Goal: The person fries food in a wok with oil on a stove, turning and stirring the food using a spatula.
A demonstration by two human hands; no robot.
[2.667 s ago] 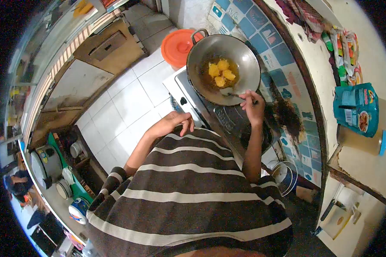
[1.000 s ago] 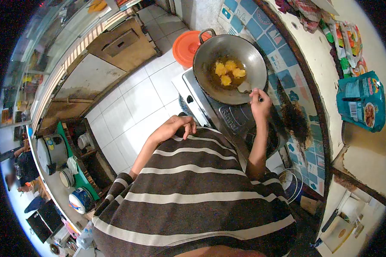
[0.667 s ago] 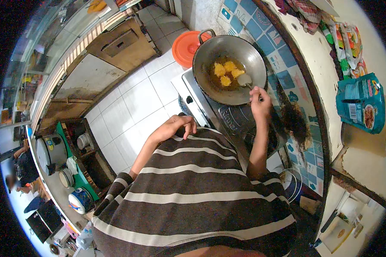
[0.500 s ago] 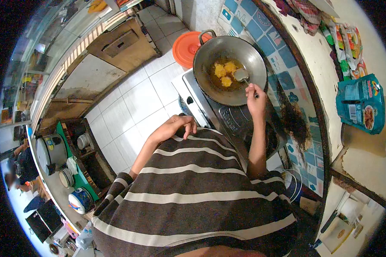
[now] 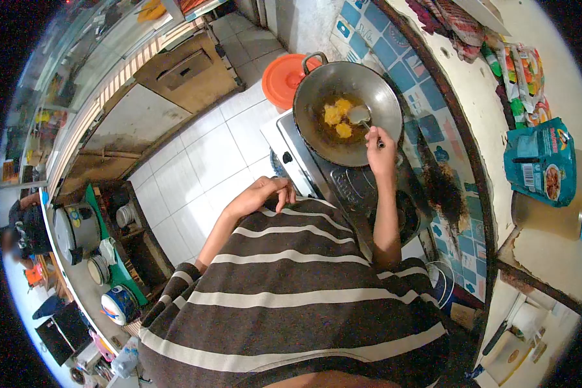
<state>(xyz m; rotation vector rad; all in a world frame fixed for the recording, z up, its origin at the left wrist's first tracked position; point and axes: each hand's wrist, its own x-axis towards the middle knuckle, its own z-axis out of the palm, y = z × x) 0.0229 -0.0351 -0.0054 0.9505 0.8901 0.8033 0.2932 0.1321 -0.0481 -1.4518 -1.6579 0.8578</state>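
Head view: the right hand (image 5: pixel 381 152), nearer, has its fingers closed round the spatula (image 5: pixel 359 116), which slants forward-left from them to the yellow pieces (image 5: pixel 334 114) inside the wok (image 5: pixel 387 97); the left hand (image 5: pixel 260 196) hangs half-curled, empty.

A kitchen, whether a home's or an eatery's I cannot tell: a wok (image 5: pixel 383 103) with food (image 5: pixel 335 114) sits on a stove (image 5: pixel 350 185) at one o'clock, wall tiles (image 5: pixel 432 96) run at two, a packet (image 5: pixel 540 169) is at three, cookware (image 5: pixel 77 234) at nine.
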